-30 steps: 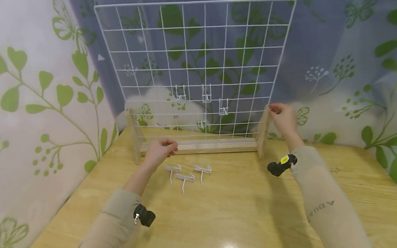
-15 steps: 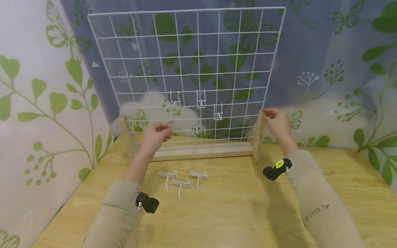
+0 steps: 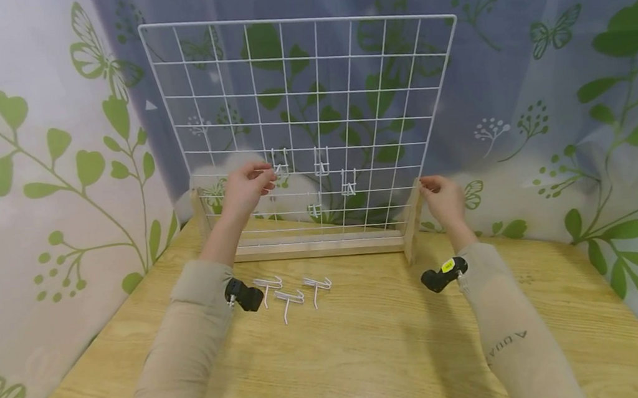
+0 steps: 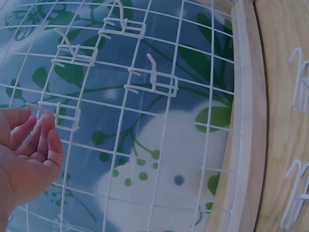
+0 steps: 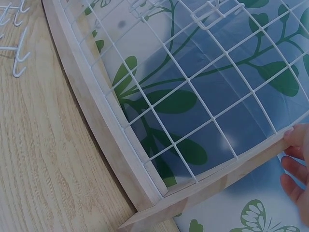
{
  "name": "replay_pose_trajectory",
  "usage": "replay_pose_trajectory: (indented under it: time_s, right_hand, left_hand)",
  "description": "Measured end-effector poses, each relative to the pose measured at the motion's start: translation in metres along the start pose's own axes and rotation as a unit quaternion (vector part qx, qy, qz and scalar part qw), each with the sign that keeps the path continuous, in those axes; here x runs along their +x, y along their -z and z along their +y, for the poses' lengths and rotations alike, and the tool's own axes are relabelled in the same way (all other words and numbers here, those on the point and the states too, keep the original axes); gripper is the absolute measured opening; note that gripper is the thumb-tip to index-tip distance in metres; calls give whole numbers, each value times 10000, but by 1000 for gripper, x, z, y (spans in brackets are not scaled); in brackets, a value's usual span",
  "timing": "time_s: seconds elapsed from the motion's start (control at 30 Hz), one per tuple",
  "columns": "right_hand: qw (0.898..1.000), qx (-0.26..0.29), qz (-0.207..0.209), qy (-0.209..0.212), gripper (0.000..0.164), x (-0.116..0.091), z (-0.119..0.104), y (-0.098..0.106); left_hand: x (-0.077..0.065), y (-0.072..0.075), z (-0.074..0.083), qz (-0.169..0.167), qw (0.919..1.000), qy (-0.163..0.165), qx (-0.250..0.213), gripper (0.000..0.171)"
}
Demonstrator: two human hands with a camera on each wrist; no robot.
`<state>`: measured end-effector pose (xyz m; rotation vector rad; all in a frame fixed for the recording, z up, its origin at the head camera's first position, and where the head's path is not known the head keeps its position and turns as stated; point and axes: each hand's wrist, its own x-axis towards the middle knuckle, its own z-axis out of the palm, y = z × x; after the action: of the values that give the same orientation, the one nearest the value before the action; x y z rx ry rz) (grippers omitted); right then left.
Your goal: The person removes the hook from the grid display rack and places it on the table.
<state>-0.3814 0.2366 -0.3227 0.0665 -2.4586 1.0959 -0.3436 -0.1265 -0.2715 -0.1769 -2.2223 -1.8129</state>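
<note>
A white wire grid panel (image 3: 304, 125) stands in a wooden base (image 3: 323, 246), with several white wire hooks hung on it. My left hand (image 3: 244, 191) is at the leftmost hung hook (image 3: 280, 167); in the left wrist view this hook's prong (image 4: 37, 108) lies between thumb and fingertips. My right hand (image 3: 446, 201) pinches the top of the right wooden upright (image 3: 412, 220) between thumb and fingers. Other hung hooks are a middle hook (image 3: 322, 164), a right hook (image 3: 348, 185) and a lower hook (image 3: 314, 209).
Three loose white hooks (image 3: 290, 297) lie on the wooden table (image 3: 375, 338) in front of the base. A left wooden upright (image 3: 199, 211) is partly behind my left arm. A leaf-patterned curtain (image 3: 518, 83) hangs close behind and at the sides.
My left hand has risen from just above the loose hooks to the leftmost hung hook. My right hand has stayed at the right upright. The head view has shifted slightly.
</note>
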Motion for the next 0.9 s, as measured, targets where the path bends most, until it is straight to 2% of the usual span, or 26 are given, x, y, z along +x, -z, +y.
replay_pose_trajectory:
  time_s: [0.2, 0.5, 0.7, 0.9]
  right_hand:
    - [10000, -10, -28, 29, 27, -1, 1, 1]
    - [10000, 20, -56, 19, 27, -2, 0, 3]
    - [10000, 1, -29, 42, 27, -2, 0, 4]
    - [10000, -69, -4, 71, 26, -1, 0, 2]
  left_hand:
    - [5, -7, 8, -84, 9996, 222, -145, 30]
    - [12, -15, 7, 31, 9969, 582, -534, 32]
    - [18, -16, 8, -99, 9897, 934, -1083, 31]
    - [19, -17, 13, -177, 9783, 1309, -1599, 28]
